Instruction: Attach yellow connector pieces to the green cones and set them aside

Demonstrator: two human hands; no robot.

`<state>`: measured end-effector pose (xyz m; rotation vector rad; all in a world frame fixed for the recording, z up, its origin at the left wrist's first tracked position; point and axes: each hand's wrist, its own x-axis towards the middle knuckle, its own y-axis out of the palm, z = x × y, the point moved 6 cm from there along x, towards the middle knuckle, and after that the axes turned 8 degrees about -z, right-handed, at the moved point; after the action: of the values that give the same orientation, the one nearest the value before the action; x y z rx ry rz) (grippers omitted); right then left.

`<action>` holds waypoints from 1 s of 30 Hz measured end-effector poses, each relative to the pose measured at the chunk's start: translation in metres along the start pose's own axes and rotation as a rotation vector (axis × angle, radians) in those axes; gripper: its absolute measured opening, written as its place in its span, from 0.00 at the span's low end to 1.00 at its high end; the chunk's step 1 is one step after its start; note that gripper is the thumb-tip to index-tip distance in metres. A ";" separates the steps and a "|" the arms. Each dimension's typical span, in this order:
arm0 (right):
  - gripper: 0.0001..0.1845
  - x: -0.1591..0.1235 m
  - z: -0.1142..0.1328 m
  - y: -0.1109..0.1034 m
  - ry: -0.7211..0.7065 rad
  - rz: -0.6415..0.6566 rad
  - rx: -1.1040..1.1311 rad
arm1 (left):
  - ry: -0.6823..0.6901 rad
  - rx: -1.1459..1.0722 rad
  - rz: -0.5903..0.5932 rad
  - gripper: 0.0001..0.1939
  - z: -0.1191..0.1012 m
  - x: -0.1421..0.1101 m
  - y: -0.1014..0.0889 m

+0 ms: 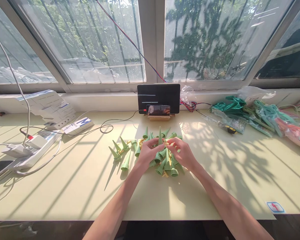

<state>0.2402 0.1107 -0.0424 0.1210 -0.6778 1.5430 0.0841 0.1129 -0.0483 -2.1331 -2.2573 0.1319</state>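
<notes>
Over a pile of hollow green plastic cones [174,171], my left hand [149,152] pinches one green cone [160,136], its tip pointing up. Close beside it my right hand [181,151] has thumb and fingers brought together near the cone's base. A small yellowish piece seems to be at those fingertips, mostly hidden. Several small yellow pieces [165,174] lie among the cones. To the left, a few pointed cones [114,153] stand tilted with yellow pieces at their bases, and a single cone [125,162] lies nearer the front.
A phone [158,110] leans on a dark tablet [158,95] by the window. On the left are white boxes [48,106], a power strip [37,153] and cables. Bagged green and pink strips [267,115] lie at the right, near a black-and-yellow item [230,129].
</notes>
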 end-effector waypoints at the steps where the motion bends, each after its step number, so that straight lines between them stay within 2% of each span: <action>1: 0.15 0.000 0.000 0.000 -0.001 0.000 0.002 | 0.001 -0.001 0.000 0.20 0.000 0.000 0.000; 17: 0.15 0.000 -0.005 0.000 -0.018 0.001 -0.046 | 0.111 0.024 0.053 0.14 -0.007 -0.002 0.004; 22: 0.17 -0.001 -0.005 0.001 0.017 0.016 -0.032 | 0.142 0.016 0.080 0.15 -0.008 -0.003 0.006; 30: 0.20 -0.004 -0.011 0.001 0.135 0.033 0.043 | 0.120 0.028 0.119 0.18 -0.005 -0.004 0.008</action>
<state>0.2429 0.1129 -0.0538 0.0380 -0.5427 1.5821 0.0927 0.1098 -0.0438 -2.1972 -2.0531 0.0376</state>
